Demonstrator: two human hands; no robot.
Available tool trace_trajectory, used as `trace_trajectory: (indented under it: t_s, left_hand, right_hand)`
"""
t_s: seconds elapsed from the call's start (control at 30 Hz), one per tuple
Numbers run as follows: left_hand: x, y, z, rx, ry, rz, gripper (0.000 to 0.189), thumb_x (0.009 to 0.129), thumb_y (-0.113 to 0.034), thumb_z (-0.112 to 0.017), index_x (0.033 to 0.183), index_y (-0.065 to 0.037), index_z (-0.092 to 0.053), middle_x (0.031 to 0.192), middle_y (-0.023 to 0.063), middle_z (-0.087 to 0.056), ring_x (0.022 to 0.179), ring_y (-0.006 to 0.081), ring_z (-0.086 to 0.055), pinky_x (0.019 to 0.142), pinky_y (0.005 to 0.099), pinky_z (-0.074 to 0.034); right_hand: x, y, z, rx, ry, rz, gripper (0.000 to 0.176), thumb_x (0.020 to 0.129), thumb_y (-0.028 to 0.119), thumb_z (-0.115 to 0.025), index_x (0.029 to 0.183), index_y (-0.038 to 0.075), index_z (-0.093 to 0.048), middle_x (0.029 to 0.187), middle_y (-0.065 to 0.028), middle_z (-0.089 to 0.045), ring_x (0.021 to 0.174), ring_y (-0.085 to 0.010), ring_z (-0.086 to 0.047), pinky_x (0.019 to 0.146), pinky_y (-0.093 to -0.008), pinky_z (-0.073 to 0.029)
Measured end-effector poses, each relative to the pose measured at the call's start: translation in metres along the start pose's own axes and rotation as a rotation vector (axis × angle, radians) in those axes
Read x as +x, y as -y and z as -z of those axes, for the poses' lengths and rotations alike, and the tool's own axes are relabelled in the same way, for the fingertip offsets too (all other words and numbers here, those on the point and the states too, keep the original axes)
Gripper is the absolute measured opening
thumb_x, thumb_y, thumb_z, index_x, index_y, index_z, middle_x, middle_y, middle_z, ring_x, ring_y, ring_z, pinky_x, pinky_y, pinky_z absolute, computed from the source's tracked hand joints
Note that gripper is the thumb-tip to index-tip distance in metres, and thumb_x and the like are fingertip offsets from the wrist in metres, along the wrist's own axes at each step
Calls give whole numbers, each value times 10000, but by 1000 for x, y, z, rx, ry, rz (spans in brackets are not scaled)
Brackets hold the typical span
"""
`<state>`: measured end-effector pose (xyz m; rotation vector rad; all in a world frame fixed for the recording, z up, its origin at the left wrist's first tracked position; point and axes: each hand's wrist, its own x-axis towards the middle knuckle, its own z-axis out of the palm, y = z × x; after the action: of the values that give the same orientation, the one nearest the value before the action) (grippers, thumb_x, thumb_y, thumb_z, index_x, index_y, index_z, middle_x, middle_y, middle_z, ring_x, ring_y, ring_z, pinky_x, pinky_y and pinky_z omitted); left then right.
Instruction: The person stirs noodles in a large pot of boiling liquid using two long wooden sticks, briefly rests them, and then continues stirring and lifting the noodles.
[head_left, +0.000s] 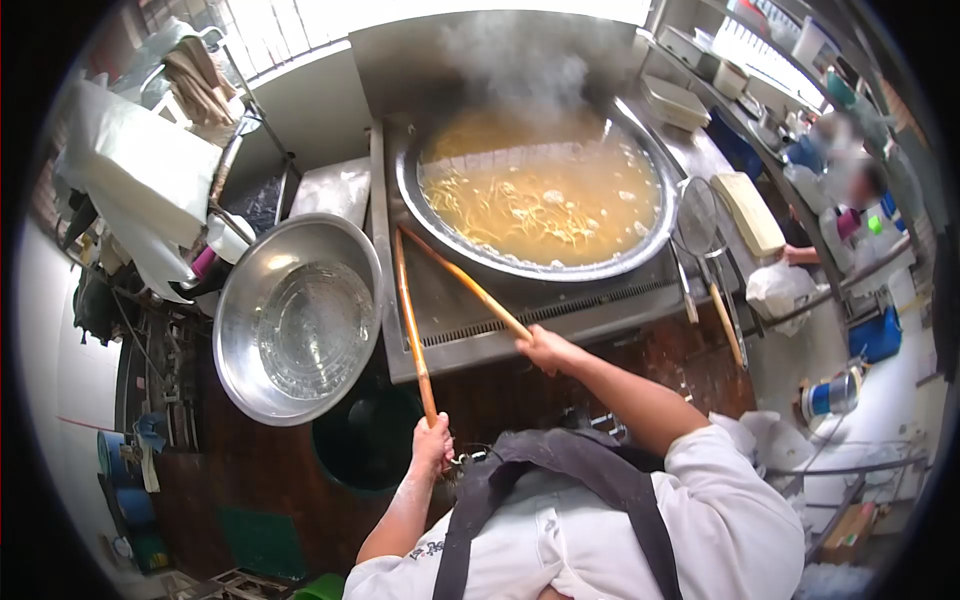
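My left hand (431,445) is wrapped round the near end of a long wooden stick (410,320). A second long wooden stick (475,290) is gripped in my right hand (548,351). The far ends of both sticks come together beside the left rim of a big round pot (627,262), outside the liquid. Pale yellow noodles (545,215) float in the cloudy, foamy liquid, mostly towards the near side. Steam rises from the back of the pot.
A large metal bowl (236,340) with a little clear liquid stands left of the stove (480,325). A wire-mesh strainer (697,215) and other long-handled tools lie at the pot's right. Another person's hand (800,255) shows near shelves at right. A dark green tub (370,440) stands below the bowl.
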<state>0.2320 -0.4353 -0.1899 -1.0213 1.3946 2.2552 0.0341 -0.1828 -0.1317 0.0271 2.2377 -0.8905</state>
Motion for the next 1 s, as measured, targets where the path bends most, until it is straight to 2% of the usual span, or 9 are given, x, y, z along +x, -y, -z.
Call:
trace_trajectory:
  t_s: [0.1,0.2,0.33,0.43,0.57,0.6,0.7,0.9,1.0]
  left_hand:
    - [-12,11,9,192,-95,-117,228,1017,-251,-597,927,-111,-442,556,-23,-403,365,88,-389,309,274,-338]
    - [-36,-1,5,345,-162,-294,194,995,-220,-622,1002,-75,-493,590,-4,-469,381,95,-435,333,279,-375]
    - [-40,-21,21,176,62,-470,527,942,-79,-667,1386,-77,-383,831,23,-524,486,90,-506,407,271,-440]
    - [-32,-33,48,169,160,-277,345,1009,-139,-602,1318,-108,-450,682,0,-476,432,83,-436,380,253,-386]
    - [-17,-62,37,401,26,-377,257,1033,-224,-582,1226,-91,-477,562,-36,-411,350,74,-351,319,251,-299]
    - [-21,-82,29,501,18,-330,289,1028,-217,-591,1250,-56,-500,662,9,-520,461,103,-486,424,266,-414]
    - [-4,-104,11,867,-95,-642,390,991,-187,-637,1314,-1,-522,1112,133,-654,1025,274,-646,927,362,-487]
    - [-3,-170,-47,1181,-79,-702,560,950,-184,-661,1460,-83,-451,1207,273,-652,1127,425,-629,944,473,-500]
    - [4,-201,-80,1368,-95,-619,591,934,-200,-675,1474,-120,-450,1079,274,-687,1035,457,-650,889,518,-514]
  right_hand:
    - [-12,10,15,132,73,98,391,1010,398,-567,1085,14,-566,679,-59,-543,481,-182,-547,431,-343,-472]
    - [-28,4,24,434,181,91,202,1011,257,-596,962,63,-571,696,4,-494,504,-114,-489,464,-294,-477]
    - [-54,-17,9,956,179,243,192,976,182,-639,1108,75,-548,770,6,-527,555,-98,-518,490,-272,-500]
    - [-57,-15,21,761,176,240,261,987,195,-631,1199,91,-518,784,9,-525,551,-80,-509,487,-262,-491]
    - [-69,3,70,671,-119,253,291,1017,285,-601,1226,101,-518,726,35,-482,488,-63,-438,398,-250,-397]
    - [-69,-2,84,605,-191,213,302,1021,288,-593,1239,93,-517,721,37,-476,477,-65,-423,394,-251,-392]
    - [-89,-33,140,481,-329,95,333,1025,277,-584,1294,95,-513,722,49,-458,499,-58,-422,408,-249,-385]
    - [-152,-113,245,-247,-660,1,316,954,185,-616,1231,39,-575,985,-212,-696,905,-369,-672,824,-442,-508]
    - [-178,-131,281,-424,-660,-160,257,924,202,-615,1154,89,-589,1045,-221,-685,1017,-437,-629,849,-521,-495]
